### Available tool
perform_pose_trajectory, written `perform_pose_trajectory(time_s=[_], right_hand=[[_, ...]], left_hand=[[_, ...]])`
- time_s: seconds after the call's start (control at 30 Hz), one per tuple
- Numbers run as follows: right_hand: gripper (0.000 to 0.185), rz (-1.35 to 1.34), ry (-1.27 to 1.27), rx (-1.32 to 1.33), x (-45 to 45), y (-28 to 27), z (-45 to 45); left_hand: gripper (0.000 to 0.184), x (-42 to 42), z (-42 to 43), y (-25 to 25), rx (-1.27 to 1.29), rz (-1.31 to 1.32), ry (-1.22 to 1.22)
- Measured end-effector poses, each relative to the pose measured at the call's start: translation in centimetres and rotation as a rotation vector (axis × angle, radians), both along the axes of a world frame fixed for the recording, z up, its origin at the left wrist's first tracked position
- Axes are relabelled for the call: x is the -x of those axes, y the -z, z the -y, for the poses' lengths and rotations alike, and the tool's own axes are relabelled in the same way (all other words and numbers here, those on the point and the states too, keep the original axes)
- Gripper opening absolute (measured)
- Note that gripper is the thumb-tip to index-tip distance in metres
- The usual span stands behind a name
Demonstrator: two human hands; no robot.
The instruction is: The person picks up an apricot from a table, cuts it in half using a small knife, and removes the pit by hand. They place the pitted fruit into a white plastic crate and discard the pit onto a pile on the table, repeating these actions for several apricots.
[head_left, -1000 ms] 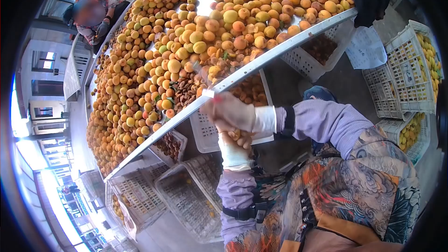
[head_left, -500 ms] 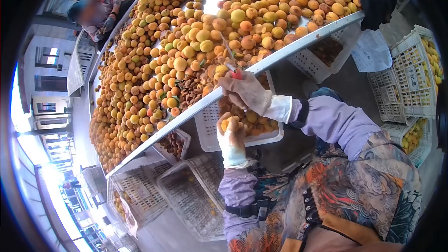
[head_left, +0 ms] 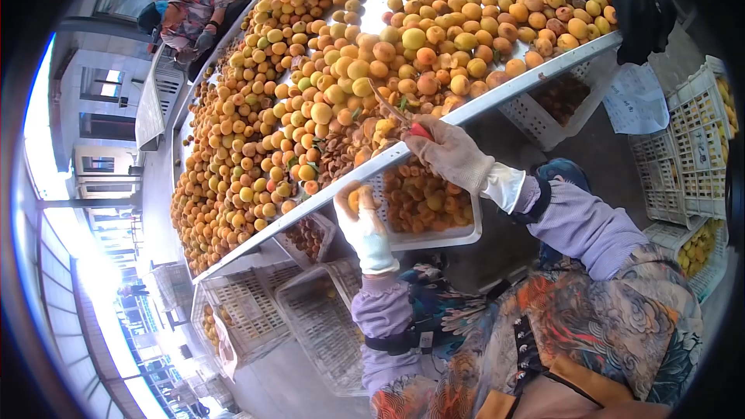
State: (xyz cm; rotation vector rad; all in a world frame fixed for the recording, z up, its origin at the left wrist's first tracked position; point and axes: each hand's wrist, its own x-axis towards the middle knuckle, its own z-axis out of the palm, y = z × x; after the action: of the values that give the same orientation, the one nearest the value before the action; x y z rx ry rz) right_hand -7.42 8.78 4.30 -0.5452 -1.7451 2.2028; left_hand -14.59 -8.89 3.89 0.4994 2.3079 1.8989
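My right hand [head_left: 450, 154], in a pale glove, is closed round the red handle of a knife [head_left: 393, 109]. Its thin, stained blade points up and left over the table's metal rim. My left hand [head_left: 362, 225], also gloved, has its fingers curled round an apricot [head_left: 354, 201] just below the rim; part of the fruit shows between them. Between and below the hands stands a white crate [head_left: 438, 239] with opened apricot pieces [head_left: 427, 200] in it. Close to the blade, a heap of brown apricot stones [head_left: 339, 151] lies among whole apricots [head_left: 299, 107].
The raised table rim [head_left: 310, 206] runs diagonally before me. Crates stand beneath and beside it: one of dark stones [head_left: 304, 239], a grey one [head_left: 318, 326], and stacked ones of yellow fruit [head_left: 698, 140] at right. A co-worker [head_left: 194, 23] bends at the far side.
My hands have moved apart: the left one went left with the apricot, the right one right with the knife. The camera view has shifted slightly.
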Motion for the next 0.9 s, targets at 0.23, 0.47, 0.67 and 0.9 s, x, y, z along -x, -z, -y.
perform_pose_trajectory(time_s=[0.23, 0.47, 0.67, 0.9], right_hand=[[0.025, -0.117, 0.005, 0.311, -0.7, -0.7, -1.2], [0.022, -0.103, 0.017, 0.302, -0.8, -0.5, -2.1], [0.022, -0.017, -0.042, 0.42, -1.1, -2.0, -3.0], [0.031, -0.057, -0.027, 0.367, -1.3, -1.8, -2.5]], left_hand=[[0.014, 5.7, -3.3, -2.4, 0.077, -0.171, 0.061], [0.012, 2.7, -2.0, -2.5, 0.156, 0.055, 0.272], [0.021, 0.0, 1.4, -0.2, 0.305, 0.254, 0.395], [0.016, 1.8, 4.7, 4.3, 0.457, 0.376, 0.409]])
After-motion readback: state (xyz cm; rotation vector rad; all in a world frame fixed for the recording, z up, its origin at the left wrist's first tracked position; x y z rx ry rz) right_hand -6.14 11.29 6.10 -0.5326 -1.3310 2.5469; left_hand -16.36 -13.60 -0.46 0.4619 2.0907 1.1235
